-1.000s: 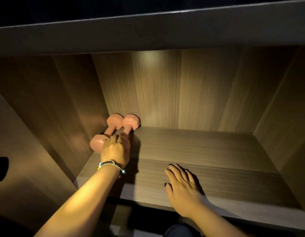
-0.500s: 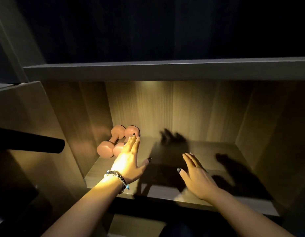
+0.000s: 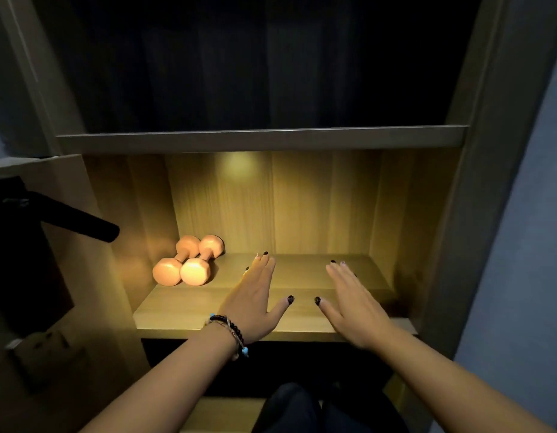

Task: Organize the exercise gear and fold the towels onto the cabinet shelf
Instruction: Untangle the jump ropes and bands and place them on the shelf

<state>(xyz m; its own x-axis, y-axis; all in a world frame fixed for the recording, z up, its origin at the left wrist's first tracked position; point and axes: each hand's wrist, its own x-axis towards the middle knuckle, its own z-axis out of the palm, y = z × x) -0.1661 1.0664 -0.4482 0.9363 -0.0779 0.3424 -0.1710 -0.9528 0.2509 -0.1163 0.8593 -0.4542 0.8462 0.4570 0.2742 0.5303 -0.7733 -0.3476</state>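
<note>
Two pink dumbbells [image 3: 189, 260] lie side by side at the back left corner of a lit wooden cabinet shelf [image 3: 183, 307]. My left hand [image 3: 255, 295], with a beaded bracelet on its wrist, hovers flat over the shelf's middle, fingers straight, holding nothing, to the right of the dumbbells. My right hand [image 3: 352, 304] hovers beside it over the right half, also flat and empty. No towels are in view.
A shelf board [image 3: 261, 140] spans above the lit compartment, with a dark space over it. A black bar [image 3: 80, 223] juts out at the left from dark equipment. The cabinet's side post [image 3: 477, 182] and a grey wall stand at the right.
My left hand let go of the dumbbells and drew back to the right. Both hands have pulled back from the shelf and the view has moved away from the cabinet.
</note>
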